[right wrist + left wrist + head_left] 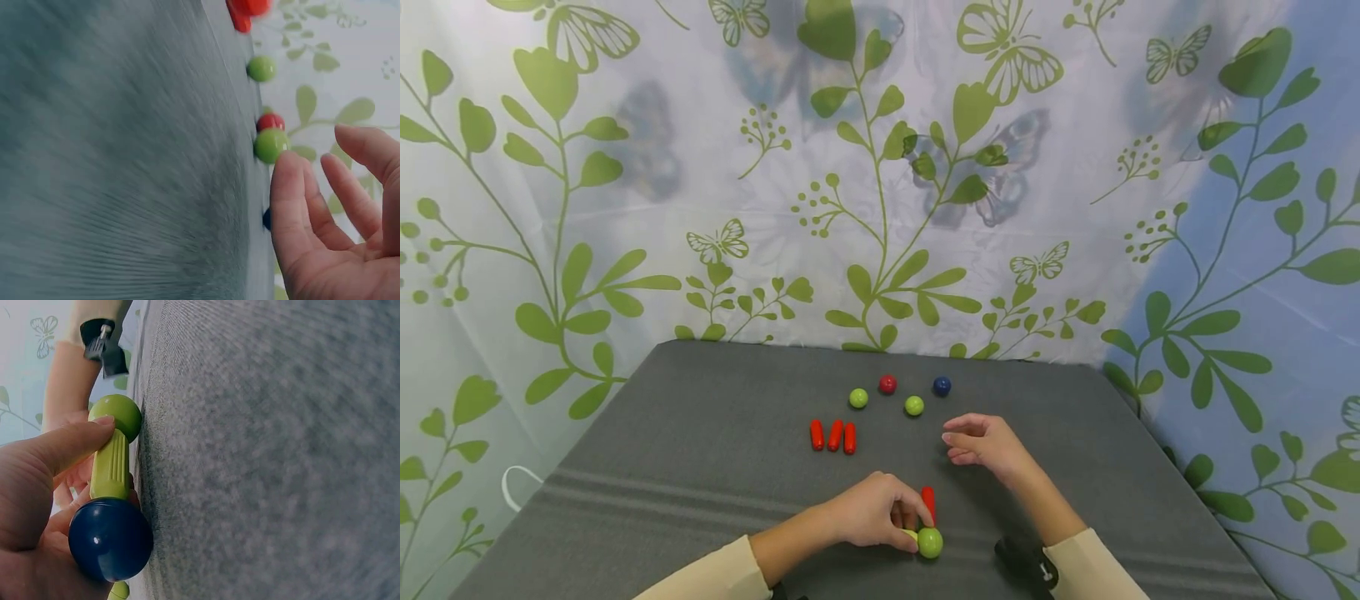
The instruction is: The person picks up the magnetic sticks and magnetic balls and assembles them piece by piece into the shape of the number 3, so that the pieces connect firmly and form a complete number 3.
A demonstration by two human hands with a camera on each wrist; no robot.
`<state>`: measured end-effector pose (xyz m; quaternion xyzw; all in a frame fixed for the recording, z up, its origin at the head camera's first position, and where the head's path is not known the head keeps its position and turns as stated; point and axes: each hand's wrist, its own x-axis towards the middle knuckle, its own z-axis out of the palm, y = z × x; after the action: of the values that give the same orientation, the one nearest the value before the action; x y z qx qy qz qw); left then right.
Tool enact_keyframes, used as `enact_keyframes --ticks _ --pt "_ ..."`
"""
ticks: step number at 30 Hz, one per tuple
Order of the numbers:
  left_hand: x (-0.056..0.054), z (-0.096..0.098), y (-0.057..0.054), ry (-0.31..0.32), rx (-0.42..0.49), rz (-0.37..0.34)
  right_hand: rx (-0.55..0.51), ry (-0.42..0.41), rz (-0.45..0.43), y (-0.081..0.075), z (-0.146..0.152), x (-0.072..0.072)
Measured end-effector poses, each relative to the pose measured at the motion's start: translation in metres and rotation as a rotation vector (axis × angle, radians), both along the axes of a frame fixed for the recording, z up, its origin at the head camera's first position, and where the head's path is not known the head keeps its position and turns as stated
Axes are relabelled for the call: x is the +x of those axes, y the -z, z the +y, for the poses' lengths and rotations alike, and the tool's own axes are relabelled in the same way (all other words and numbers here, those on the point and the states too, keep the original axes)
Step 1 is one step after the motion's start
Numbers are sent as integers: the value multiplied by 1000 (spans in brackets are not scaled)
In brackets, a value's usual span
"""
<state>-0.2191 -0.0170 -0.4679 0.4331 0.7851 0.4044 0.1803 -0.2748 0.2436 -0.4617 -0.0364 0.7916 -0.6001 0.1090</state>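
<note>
My left hand [876, 510] pinches a ribbed yellow-green rod [111, 465] between thumb and fingers, low over the table. One end of the rod meets a green ball [119, 415], the other a dark blue ball [111, 539]. In the head view that green ball [930, 542] shows beside my fingertips, while the hand hides the blue one. A red rod [928, 502] extends just beyond the green ball. Off to the right, my right hand [992, 448] hovers with relaxed, slightly bent fingers and nothing in them. Nearest to it are a loose green ball [913, 406] and a blue ball [942, 386].
Three red rods [835, 435] lie side by side at mid-table. Behind them sit a red ball [887, 384] and another green ball [858, 398]. A leaf-patterned curtain [880, 183] hangs along the back edge of the grey table [700, 433].
</note>
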Motion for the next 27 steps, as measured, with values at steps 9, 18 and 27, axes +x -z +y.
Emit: enact_keyframes --ticks 9,18,27 --pt "0 0 1 0 13 -8 78 96 145 1 8 -46" --pt "-2 0 1 7 38 -62 336 179 240 4 8 -82" --pt "-2 0 1 14 36 -72 447 161 199 12 3 -104"
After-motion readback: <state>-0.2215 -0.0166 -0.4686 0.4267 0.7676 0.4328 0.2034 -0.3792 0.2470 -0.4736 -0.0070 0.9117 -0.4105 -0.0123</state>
